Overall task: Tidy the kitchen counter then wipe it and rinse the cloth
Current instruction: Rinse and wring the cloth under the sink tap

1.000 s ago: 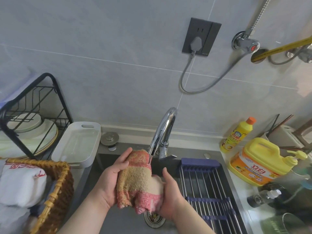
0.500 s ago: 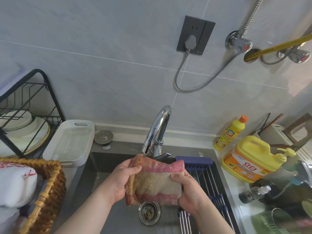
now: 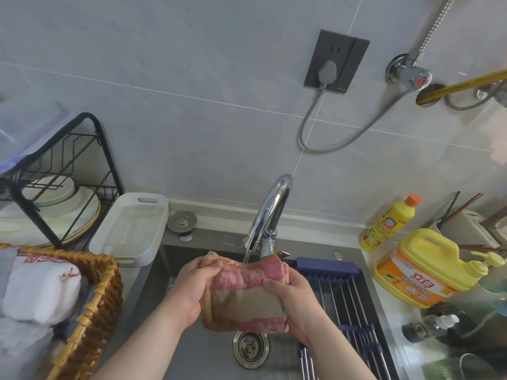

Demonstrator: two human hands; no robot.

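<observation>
cloth [image 3: 245,300]: pink and tan terry, nubbly, folded into a thick pad; held over the sink [image 3: 192,349] under the faucet [image 3: 270,212], so that the thin stream is caught on its top edge. left hand [image 3: 192,286] and right hand [image 3: 295,303]: fingers curled round opposite ends, gripping. faucet: curved polished chrome. drain [image 3: 250,348]: round steel, below.

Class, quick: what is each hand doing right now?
Left hand: closed, gripping the left end of the cloth under the running tap.
Right hand: closed, gripping the cloth's right end.
</observation>
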